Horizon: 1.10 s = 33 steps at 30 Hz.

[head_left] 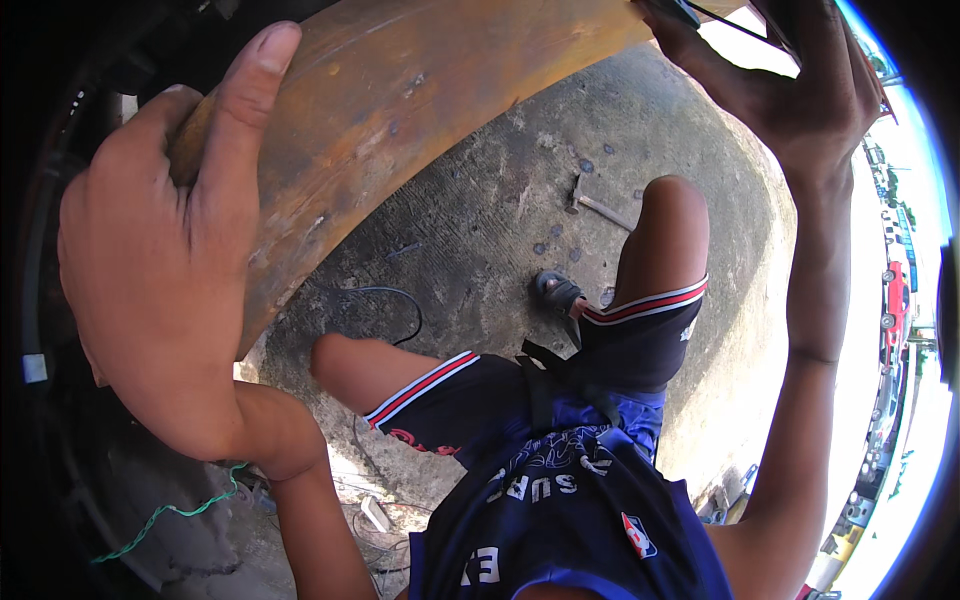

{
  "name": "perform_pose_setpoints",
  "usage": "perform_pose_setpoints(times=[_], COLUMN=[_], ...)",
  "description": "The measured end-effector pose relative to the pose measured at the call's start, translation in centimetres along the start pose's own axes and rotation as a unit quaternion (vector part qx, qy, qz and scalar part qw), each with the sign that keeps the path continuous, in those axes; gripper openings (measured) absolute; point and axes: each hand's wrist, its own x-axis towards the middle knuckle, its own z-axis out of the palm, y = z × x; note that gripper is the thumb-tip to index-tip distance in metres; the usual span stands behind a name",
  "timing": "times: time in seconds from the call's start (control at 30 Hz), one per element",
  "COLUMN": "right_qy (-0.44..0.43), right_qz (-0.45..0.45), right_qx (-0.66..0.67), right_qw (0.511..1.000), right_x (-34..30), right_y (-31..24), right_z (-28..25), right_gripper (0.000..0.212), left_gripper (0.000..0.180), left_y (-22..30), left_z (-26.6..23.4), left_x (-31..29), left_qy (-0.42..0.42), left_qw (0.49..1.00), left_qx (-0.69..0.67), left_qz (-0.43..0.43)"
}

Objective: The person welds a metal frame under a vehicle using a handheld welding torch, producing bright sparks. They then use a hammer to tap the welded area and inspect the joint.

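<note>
A broad, curved metal panel [400, 110], brown with rust, spans the upper left of the head view. At its left end, my left hand [165, 270] grips the edge, thumb over the near face and some fingertips hidden behind it. My right hand [800, 115] is raised at the upper right, by the panel's far end. Its thumb and fingers close around a dark thing [684, 12] with a bluish edge, cut off by the top of the picture. Thin black strips or cords show beside it; what it is cannot be made out.
A hammer [603, 205] lies on the stained concrete floor [470, 220] near my knee and sandalled foot [558, 292]. A black cable [405, 300] curves under the panel. Green twisted wire [165, 512] hangs at lower left. Parked vehicles, including a red car [893, 300], line the right.
</note>
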Motion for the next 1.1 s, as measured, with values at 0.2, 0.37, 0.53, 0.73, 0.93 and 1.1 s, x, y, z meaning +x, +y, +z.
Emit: perform_pose_setpoints(times=[0.2,0.37,0.53,0.73,0.93,1.1], right_qy=[-0.035,-0.056,-0.111,-0.143,-0.136,-0.149], right_qz=[0.154,0.185,0.183,0.200,0.202,0.181], right_qx=[0.038,0.091,0.091,0.080,0.106,0.108], right_qw=[0.987,0.977,0.973,0.966,0.964,0.966], right_x=[-1.0,-1.4,-1.4,-0.7,0.6,0.6], right_y=[0.5,1.2,2.1,3.6,5.6,6.1], right_z=[1.1,0.0,-0.2,0.9,2.8,3.9], right_gripper=[0.094,0.097,0.094,0.092,0.081,0.081], left_gripper=[0.082,0.064,0.061,0.060,0.058,0.056], left_y=[1.3,1.6,2.0,2.5,3.0,3.7], left_z=[-0.7,-0.9,-1.5,-1.7,-1.6,-1.6], left_x=[-0.8,-0.9,-1.0,-1.0,-1.1,-1.0], left_qy=[0.032,0.050,0.039,0.040,0.053,0.061], left_qw=[0.999,0.997,0.998,0.999,0.998,0.998], left_qx=[0.035,0.023,0.024,0.014,0.017,0.031], left_qz=[0.020,0.061,0.051,0.032,0.015,-0.006])
